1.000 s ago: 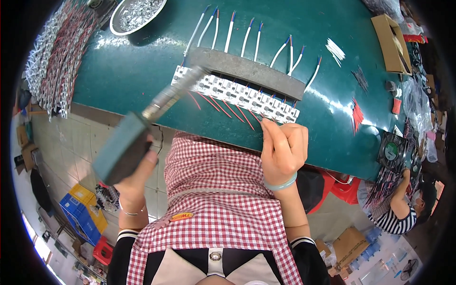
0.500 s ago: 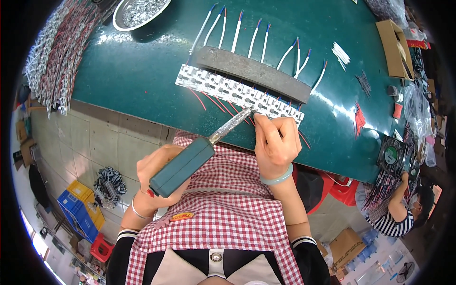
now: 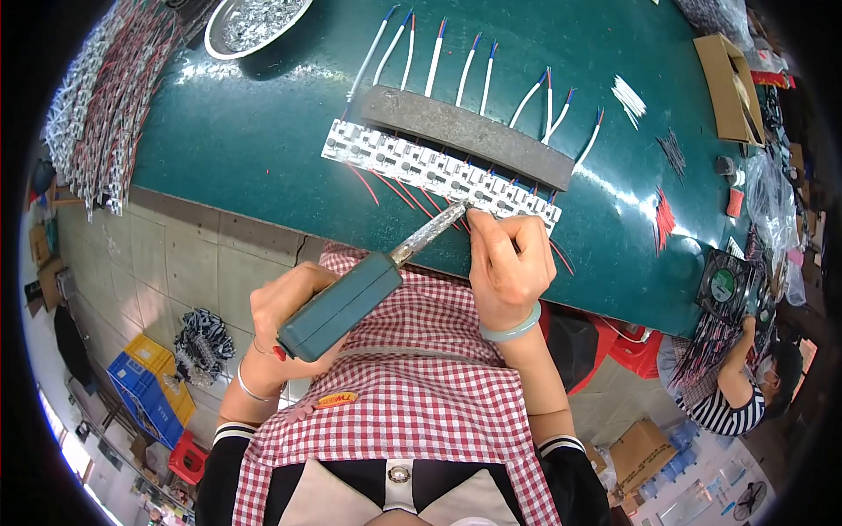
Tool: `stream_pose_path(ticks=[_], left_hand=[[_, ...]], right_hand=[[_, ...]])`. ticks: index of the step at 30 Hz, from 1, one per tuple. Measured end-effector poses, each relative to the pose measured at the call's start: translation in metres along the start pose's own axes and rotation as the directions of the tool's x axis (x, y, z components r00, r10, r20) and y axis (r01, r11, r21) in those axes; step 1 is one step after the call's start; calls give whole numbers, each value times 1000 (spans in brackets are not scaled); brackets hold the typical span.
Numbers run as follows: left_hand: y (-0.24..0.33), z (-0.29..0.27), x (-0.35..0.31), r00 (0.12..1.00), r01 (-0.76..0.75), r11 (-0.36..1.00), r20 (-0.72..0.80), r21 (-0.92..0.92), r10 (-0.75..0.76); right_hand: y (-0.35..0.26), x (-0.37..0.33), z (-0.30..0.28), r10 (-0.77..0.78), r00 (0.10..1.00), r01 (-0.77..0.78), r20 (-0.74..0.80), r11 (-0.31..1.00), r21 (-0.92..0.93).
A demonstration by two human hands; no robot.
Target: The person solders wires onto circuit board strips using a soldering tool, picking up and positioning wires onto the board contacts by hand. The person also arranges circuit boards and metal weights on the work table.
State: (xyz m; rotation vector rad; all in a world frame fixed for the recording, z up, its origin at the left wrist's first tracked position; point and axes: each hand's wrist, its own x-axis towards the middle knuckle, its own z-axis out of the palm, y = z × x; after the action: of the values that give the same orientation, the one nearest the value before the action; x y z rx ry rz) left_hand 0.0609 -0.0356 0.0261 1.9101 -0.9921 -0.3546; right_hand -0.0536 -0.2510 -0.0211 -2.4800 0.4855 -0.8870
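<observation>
My left hand point(image 3: 289, 302) is wrapped round a soldering gun with a blocky green body point(image 3: 340, 307). Its worn metal rod point(image 3: 430, 232) slants up and right, its tip at the lower edge of a white circuit board strip point(image 3: 421, 167). The fingers of my right hand point(image 3: 513, 263) are pinched together beside that tip, apparently on a thin red wire; the fingertips hide most of it. Several red wires point(image 3: 395, 188) hang from the strip's near side. Along its far side lies a dark grey bar point(image 3: 465, 127), and white-sheathed cables point(image 3: 437, 57) fan out beyond it.
A metal bowl of silvery scraps point(image 3: 254, 26) stands at the far left, near a large bundle of wired strips point(image 3: 105, 114). On the right of the green table point(image 3: 263, 131) lie white tubes point(image 3: 629, 98), red wires point(image 3: 663, 219) and a cardboard box point(image 3: 728, 92). A co-worker point(image 3: 737, 394) sits at the right.
The soldering gun has shifted very slightly up and right, its tip still by my right fingertips. My right hand is almost unmoved.
</observation>
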Motion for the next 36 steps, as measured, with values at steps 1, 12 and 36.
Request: stream_pose_path(ticks=[1,12,36], left_hand=[[-1,0,0,1000,-15,1000,-7,9,15],[3,-6,-3,997,47,999,-60,-12,-48],[-6,-7,-11,992,85,995,-86,-47,-89]], right_hand=[[0,0,0,-1,1000,1,1,1000,-1],[0,2,-1,3,1000,-3,8,1000,-14],[-11,11,12,-50,999,51,-18,998,36]])
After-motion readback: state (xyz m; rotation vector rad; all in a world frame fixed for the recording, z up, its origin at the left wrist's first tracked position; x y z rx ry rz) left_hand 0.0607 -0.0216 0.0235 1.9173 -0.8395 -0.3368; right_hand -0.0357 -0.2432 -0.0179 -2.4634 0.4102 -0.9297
